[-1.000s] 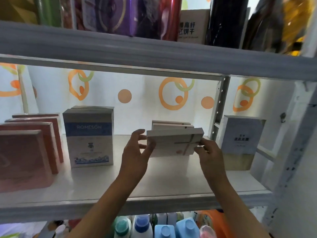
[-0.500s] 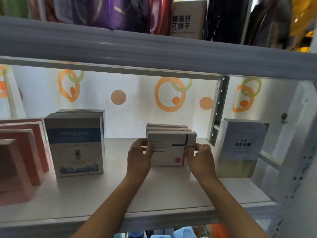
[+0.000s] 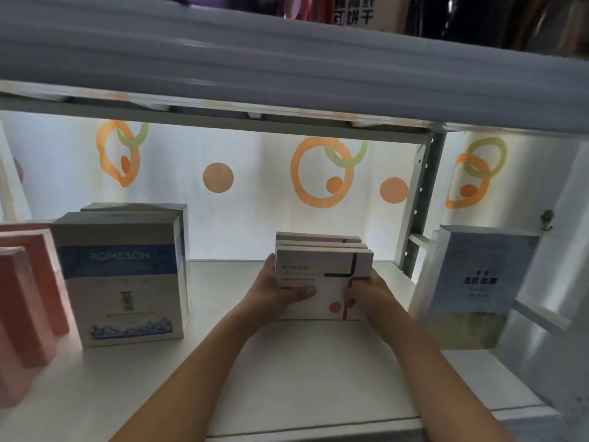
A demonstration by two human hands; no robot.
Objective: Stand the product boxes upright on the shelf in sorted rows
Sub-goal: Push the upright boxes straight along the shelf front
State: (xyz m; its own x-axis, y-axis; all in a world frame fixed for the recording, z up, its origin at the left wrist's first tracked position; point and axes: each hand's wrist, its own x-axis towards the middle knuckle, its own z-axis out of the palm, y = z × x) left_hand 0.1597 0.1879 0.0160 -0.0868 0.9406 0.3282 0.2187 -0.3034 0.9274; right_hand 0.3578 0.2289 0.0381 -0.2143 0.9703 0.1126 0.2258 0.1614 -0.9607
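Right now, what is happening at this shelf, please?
A person is stocking the shelf with product boxes. Both hands hold one white box with orange and black marks: the left hand grips its left edge, the right hand its lower right corner. The box stands upright at the front of a short row, with two similar boxes behind it. To the left stand blue-banded boxes and orange boxes; to the right stands a pale blue box.

Two bare forearms, no sleeves in view, left hand (image 3: pixel 274 290), right hand (image 3: pixel 371 296) (no rings or watch visible)
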